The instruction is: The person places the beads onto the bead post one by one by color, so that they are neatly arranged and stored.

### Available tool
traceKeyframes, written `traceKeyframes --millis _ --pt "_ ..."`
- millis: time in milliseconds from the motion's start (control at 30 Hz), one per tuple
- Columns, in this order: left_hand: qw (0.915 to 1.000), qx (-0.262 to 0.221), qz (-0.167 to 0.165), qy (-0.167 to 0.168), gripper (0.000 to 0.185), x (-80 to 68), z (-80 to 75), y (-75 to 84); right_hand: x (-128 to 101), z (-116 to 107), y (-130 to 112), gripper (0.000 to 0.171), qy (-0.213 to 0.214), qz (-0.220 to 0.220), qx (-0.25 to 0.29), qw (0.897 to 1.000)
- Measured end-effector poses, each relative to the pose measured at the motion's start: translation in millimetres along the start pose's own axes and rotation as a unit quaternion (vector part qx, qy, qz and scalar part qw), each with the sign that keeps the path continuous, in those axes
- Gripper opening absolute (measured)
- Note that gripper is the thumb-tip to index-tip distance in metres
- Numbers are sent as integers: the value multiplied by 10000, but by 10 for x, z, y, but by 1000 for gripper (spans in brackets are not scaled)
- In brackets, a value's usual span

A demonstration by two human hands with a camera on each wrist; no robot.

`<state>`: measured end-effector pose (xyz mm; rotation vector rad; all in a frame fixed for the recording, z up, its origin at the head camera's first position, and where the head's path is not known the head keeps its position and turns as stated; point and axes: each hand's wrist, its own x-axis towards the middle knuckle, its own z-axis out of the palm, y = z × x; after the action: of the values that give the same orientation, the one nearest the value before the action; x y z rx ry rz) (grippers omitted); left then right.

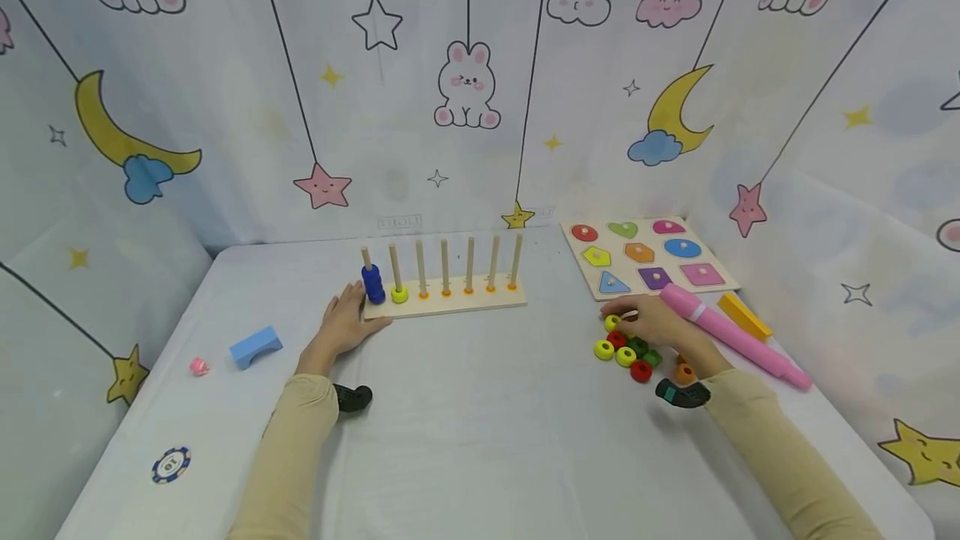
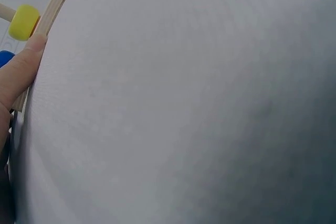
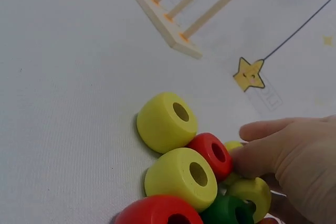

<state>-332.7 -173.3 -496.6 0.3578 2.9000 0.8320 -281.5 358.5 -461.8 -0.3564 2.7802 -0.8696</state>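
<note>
My left hand [image 1: 345, 319] rests at the left end of a wooden peg board [image 1: 450, 304], its thumb [image 2: 26, 66] straight along the front edge and the other fingers by the end. Blue beads [image 1: 372, 283] are stacked on the leftmost peg. One yellow bead [image 1: 399, 294] sits on the second peg, and the other pegs are bare. Over a pile of loose beads at the right, my right hand [image 1: 648, 319] pinches a yellow bead [image 1: 612, 322] between thumb and finger. Beside it lie red [image 3: 211, 153], green [image 3: 228, 211] and more yellow beads [image 3: 167, 121].
A shape puzzle board [image 1: 585, 244] lies at the back right. Near the right forearm are a pink stick-shaped toy [image 1: 738, 340], a yellow block [image 1: 744, 317] and an orange bead [image 1: 684, 373]. At the left lie a blue arch block [image 1: 256, 347], a small pink piece [image 1: 198, 367] and a chip [image 1: 172, 465].
</note>
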Motion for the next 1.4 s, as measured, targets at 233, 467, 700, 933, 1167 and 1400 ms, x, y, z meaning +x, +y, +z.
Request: traceKeyframes --millis 233,467,700,933,1167,1400 --pt "10000 67 9 7 90 -20 -24 23 104 -47 -152 36 675 -420 186 9967" --pt "10000 -5 -9 4 88 -44 -12 37 291 -80 -349 37 1301 -1029 461 9851" --pt "10000 7 -29 14 88 -50 -20 36 515 -111 -687 35 1635 -1467 490 9743" --pt "10000 -23 29 67 87 -57 -28 23 766 -59 -1117 36 2139 -2371 705 9450" --pt "10000 -25 -11 30 88 -80 -11 -10 1011 78 -1552 34 2207 -2996 1145 9211" --pt "10000 -9 27 89 88 -58 -6 -6 1200 145 -1948 33 1976 -3137 975 9236"
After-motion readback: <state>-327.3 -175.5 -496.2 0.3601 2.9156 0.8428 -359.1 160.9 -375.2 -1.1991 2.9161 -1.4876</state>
